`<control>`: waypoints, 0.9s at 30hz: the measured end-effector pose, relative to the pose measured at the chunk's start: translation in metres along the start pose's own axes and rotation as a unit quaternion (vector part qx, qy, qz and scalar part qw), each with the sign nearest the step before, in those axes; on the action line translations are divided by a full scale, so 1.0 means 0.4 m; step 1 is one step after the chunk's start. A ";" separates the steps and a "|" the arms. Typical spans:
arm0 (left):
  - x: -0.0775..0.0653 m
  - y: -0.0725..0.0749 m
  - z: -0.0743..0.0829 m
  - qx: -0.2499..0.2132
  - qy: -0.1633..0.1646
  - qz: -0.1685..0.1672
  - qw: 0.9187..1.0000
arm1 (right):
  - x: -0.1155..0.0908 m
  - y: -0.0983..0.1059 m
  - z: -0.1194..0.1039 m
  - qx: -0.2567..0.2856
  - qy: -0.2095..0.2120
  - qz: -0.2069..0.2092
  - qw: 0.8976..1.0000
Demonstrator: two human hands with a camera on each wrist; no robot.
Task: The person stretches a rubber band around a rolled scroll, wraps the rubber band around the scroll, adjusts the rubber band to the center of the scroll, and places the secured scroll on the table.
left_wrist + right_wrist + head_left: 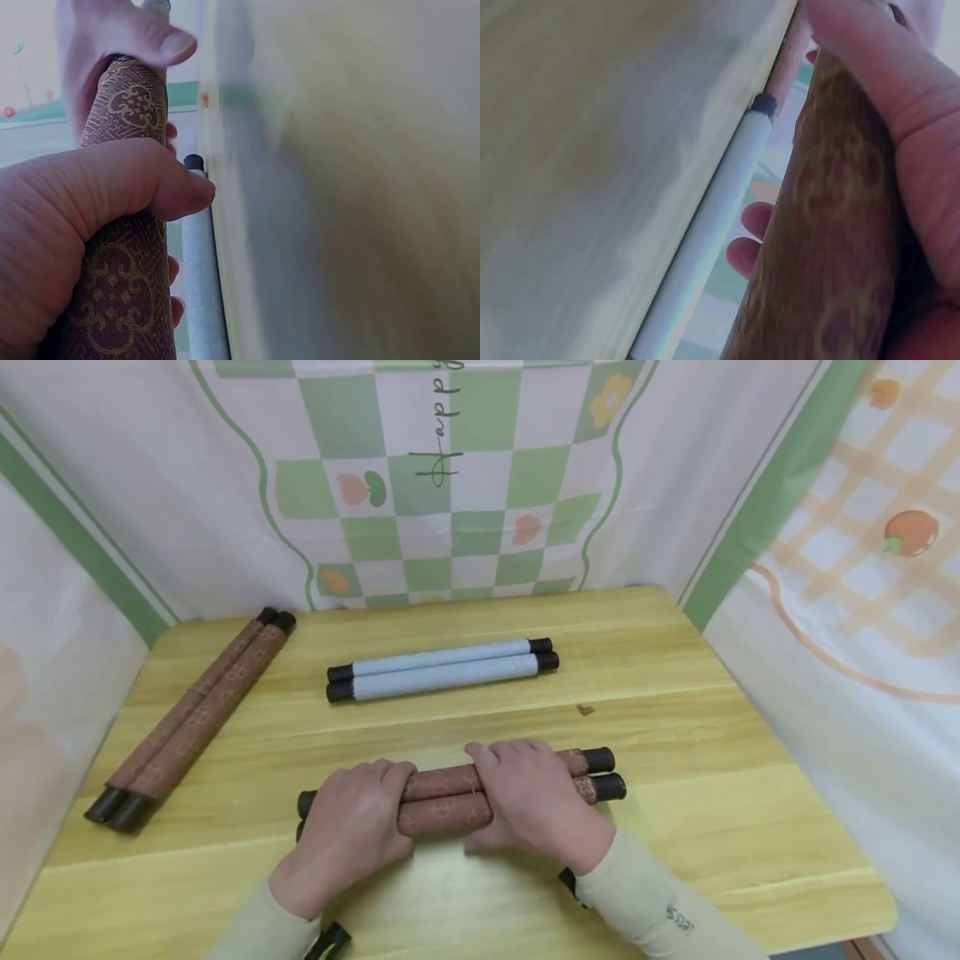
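A brown patterned scroll (442,814), rolled from both ends into two parallel rolls with black end knobs, lies crosswise near the front of the wooden table. My left hand (352,818) grips its left part, thumb on the near side and fingers over the top. On the right part my right hand (528,797) holds both rolls the same way. The left wrist view shows gold motifs on the scroll (112,300) under my left thumb. In the right wrist view, fingertips (756,221) of my right hand curl around the scroll's far side.
A pale blue rolled scroll (446,675) with black knobs lies behind the held one. Another brown scroll (213,706) lies slanted along the left of the table (720,810). Printed curtains (480,485) hang behind and at both sides.
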State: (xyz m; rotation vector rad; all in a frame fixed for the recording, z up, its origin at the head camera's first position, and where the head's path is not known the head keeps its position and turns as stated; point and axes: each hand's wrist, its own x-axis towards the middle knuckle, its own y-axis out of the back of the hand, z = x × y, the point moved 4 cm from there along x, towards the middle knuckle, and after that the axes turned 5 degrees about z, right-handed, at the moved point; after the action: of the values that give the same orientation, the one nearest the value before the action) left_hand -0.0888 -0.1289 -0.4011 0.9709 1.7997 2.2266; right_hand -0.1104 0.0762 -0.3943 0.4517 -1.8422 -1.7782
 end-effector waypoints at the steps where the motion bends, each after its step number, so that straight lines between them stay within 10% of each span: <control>1: 0.001 0.002 -0.002 0.003 0.002 0.000 1.000 | -0.002 0.001 0.008 -0.005 -0.002 0.004 1.000; 8: 0.007 0.000 -0.008 0.028 0.015 -0.023 0.999 | -0.006 0.000 0.023 -0.027 0.025 0.105 0.994; 27: 0.008 -0.024 0.016 0.065 -0.013 0.030 0.997 | -0.004 -0.023 0.002 -0.037 0.031 0.109 0.993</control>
State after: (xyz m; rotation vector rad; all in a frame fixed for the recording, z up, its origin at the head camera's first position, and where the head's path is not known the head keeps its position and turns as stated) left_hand -0.0904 -0.1193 -0.4079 1.0870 1.9504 2.1430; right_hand -0.1107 0.0771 -0.4037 0.2627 -1.7065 -1.6597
